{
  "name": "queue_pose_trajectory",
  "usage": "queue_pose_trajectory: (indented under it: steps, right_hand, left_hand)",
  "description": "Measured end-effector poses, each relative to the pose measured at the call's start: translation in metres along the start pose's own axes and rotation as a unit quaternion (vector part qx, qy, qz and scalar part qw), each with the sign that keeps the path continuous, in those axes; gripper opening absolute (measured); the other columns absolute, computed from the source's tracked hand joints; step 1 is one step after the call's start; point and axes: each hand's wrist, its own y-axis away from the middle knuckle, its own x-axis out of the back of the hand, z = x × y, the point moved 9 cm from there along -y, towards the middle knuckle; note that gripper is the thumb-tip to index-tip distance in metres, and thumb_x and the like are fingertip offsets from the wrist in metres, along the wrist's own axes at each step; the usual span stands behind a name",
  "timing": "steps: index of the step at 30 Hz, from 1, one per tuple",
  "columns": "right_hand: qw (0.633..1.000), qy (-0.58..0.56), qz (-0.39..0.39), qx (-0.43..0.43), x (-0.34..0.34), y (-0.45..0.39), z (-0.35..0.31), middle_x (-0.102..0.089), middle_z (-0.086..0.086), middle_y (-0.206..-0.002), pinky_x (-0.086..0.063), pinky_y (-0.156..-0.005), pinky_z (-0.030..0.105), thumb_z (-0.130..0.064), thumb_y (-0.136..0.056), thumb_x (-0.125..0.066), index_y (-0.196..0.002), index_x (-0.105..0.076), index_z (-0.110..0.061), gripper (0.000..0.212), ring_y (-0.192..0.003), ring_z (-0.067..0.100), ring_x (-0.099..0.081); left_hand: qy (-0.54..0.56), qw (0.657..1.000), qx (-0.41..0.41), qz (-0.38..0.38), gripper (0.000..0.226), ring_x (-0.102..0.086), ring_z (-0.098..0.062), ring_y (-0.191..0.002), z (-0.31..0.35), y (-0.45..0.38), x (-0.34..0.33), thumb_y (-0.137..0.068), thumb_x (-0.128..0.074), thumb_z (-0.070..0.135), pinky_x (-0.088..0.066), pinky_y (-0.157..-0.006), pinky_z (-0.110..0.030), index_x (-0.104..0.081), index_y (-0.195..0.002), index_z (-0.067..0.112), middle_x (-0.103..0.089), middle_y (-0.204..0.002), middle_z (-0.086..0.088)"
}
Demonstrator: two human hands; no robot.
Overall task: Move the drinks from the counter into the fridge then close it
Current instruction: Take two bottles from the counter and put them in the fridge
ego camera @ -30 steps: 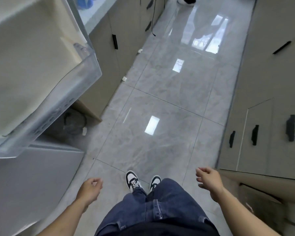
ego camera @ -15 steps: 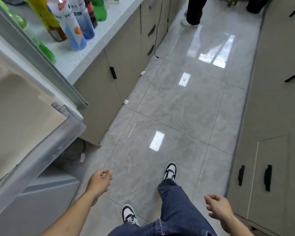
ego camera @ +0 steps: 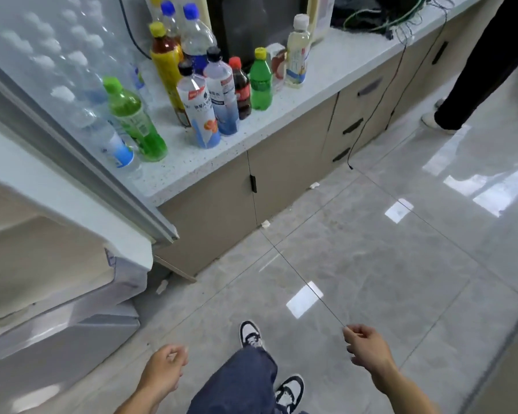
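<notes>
View has swung up vs. the frame 0.5 s earlier: the counter (ego camera: 317, 70) and its full row of drinks now show, where only a few bottle bases did before; both hands have stayed low and empty.

Left hand (ego camera: 162, 370) and right hand (ego camera: 367, 348): fingers loosely curled, holding nothing, hanging over the floor by the legs, well apart from the bottles.

Drinks: all on the counter, none in the fridge yet. Nearest the open fridge door (ego camera: 72, 150) stand a water bottle (ego camera: 114, 144) and a green tea bottle (ego camera: 135, 121); then a white-label bottle (ego camera: 199, 112), a blue-label bottle (ego camera: 223, 97), a cola bottle (ego camera: 241, 86), a green soda bottle (ego camera: 260, 82), and a pale bottle (ego camera: 296, 55) further along. A yellow-cap bottle (ego camera: 165, 61) and blue-cap bottles stand behind. Bottles are upright and close-packed, some touching.

Handling (judged): plastic, full, so moderately heavy and fairly stiff; smooth walls may be slick. Take one at mid-body or just below the shoulder, pref. an outer bottle first, lifting straight up so neighbours aren't toppled.

Another person's leg (ego camera: 476, 70) stands at the far end.
</notes>
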Motion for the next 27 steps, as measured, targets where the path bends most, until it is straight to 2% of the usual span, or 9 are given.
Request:
queue_pose_trajectory:
  steps: [2, 5, 8, 10, 14, 18, 21, 24, 27]
  right_hand:
    - [0.999, 0.018, -0.025, 0.02, -0.004, -0.02, -0.032, -0.04, 0.0, -0.059, -0.028, -0.047, 0.023, -0.011, -0.091, -0.059, -0.071, -0.056, -0.017, 0.022, -0.057, 0.019, -0.034]
    - [0.997, 0.045, -0.044, 0.038, -0.007, -0.046, -0.073, -0.045, 0.002, -0.062, -0.033, -0.049, 0.024, -0.012, -0.092, -0.06, -0.077, -0.061, -0.013, 0.015, -0.06, 0.02, -0.039]
    - [0.996, 0.058, -0.043, 0.042, -0.004, -0.069, -0.103, -0.048, 0.002, -0.063, -0.036, -0.048, 0.023, -0.013, -0.091, -0.061, -0.082, -0.063, -0.011, 0.01, -0.056, 0.019, -0.042]
    - [0.997, 0.066, -0.035, 0.037, 0.003, -0.082, -0.119, -0.054, 0.004, -0.066, -0.037, -0.049, 0.023, -0.013, -0.091, -0.064, -0.086, -0.066, -0.007, 0.008, -0.055, 0.019, -0.046]
    - [0.995, 0.092, -0.027, 0.021, 0.015, -0.108, -0.145, -0.052, 0.006, -0.063, -0.033, -0.049, 0.022, -0.009, -0.091, -0.064, -0.086, -0.066, -0.002, 0.009, -0.051, 0.018, -0.043]
    - [0.991, 0.123, -0.032, 0.029, 0.014, -0.135, -0.174, -0.054, 0.007, -0.055, -0.034, -0.046, 0.022, -0.01, -0.091, -0.066, -0.085, -0.067, 0.0, 0.012, -0.046, 0.018, -0.043]
    - [0.985, 0.159, -0.05, 0.033, 0.008, -0.148, -0.196, -0.055, 0.007, -0.056, -0.035, -0.046, 0.023, -0.013, -0.092, -0.066, -0.086, -0.067, -0.001, 0.013, -0.046, 0.018, -0.044]
    - [0.98, 0.182, -0.058, 0.05, 0.002, -0.159, -0.224, -0.054, 0.007, -0.058, -0.034, -0.044, 0.022, -0.012, -0.093, -0.064, -0.089, -0.067, 0.0, 0.012, -0.047, 0.019, -0.044]
    - [0.973, 0.202, -0.071, 0.089, -0.014, -0.166, -0.262, -0.057, 0.003, -0.058, -0.039, -0.049, 0.027, -0.015, -0.092, -0.065, -0.09, -0.068, -0.006, 0.01, -0.053, 0.02, -0.048]
  left_hand:
    - [0.018, 1.0, 0.012, 0.014, 0.014, -0.057, -0.024, -0.053, 0.002, -0.006, -0.004, -0.092, -0.065, 0.026, -0.043, -0.046, -0.025, -0.07, -0.088, 0.014, -0.073, -0.074, -0.008]
    - [0.023, 0.999, 0.026, 0.021, 0.016, -0.063, -0.024, -0.052, 0.007, -0.02, -0.013, -0.09, -0.067, 0.031, -0.046, -0.053, -0.027, -0.07, -0.085, 0.015, -0.073, -0.068, -0.002]
    - [0.033, 0.999, 0.036, 0.023, 0.018, -0.062, -0.023, -0.052, 0.022, -0.038, -0.026, -0.088, -0.067, 0.032, -0.045, -0.054, -0.028, -0.07, -0.089, 0.014, -0.073, -0.069, -0.002]
    - [0.045, 0.998, 0.045, 0.027, 0.019, -0.062, -0.025, -0.052, 0.039, -0.046, -0.035, -0.088, -0.068, 0.031, -0.046, -0.049, -0.027, -0.07, -0.088, 0.012, -0.073, -0.07, -0.004]
    - [0.078, 0.995, 0.06, 0.028, 0.018, -0.061, -0.026, -0.057, 0.089, -0.049, -0.048, -0.093, -0.062, 0.027, -0.047, -0.049, -0.028, -0.068, -0.085, 0.012, -0.072, -0.077, -0.01]
    - [0.145, 0.989, 0.025, 0.024, 0.013, -0.059, -0.024, -0.062, 0.156, -0.05, -0.058, -0.097, -0.058, 0.023, -0.047, -0.058, -0.03, -0.064, -0.087, 0.018, -0.071, -0.081, -0.011]
    - [0.169, 0.985, 0.004, 0.027, 0.015, -0.059, -0.022, -0.063, 0.191, -0.045, -0.059, -0.098, -0.057, 0.024, -0.048, -0.056, -0.027, -0.061, -0.084, 0.021, -0.07, -0.082, -0.01]
    - [0.199, 0.979, -0.014, 0.03, 0.007, -0.059, -0.02, -0.067, 0.217, -0.038, -0.061, -0.098, -0.057, 0.02, -0.048, -0.057, -0.027, -0.062, -0.093, 0.02, -0.069, -0.085, -0.008]
    - [0.209, 0.976, -0.037, 0.046, 0.005, -0.064, -0.022, -0.075, 0.236, -0.032, -0.053, -0.097, -0.059, 0.02, -0.054, -0.069, -0.034, -0.064, -0.098, 0.022, -0.071, -0.09, -0.006]
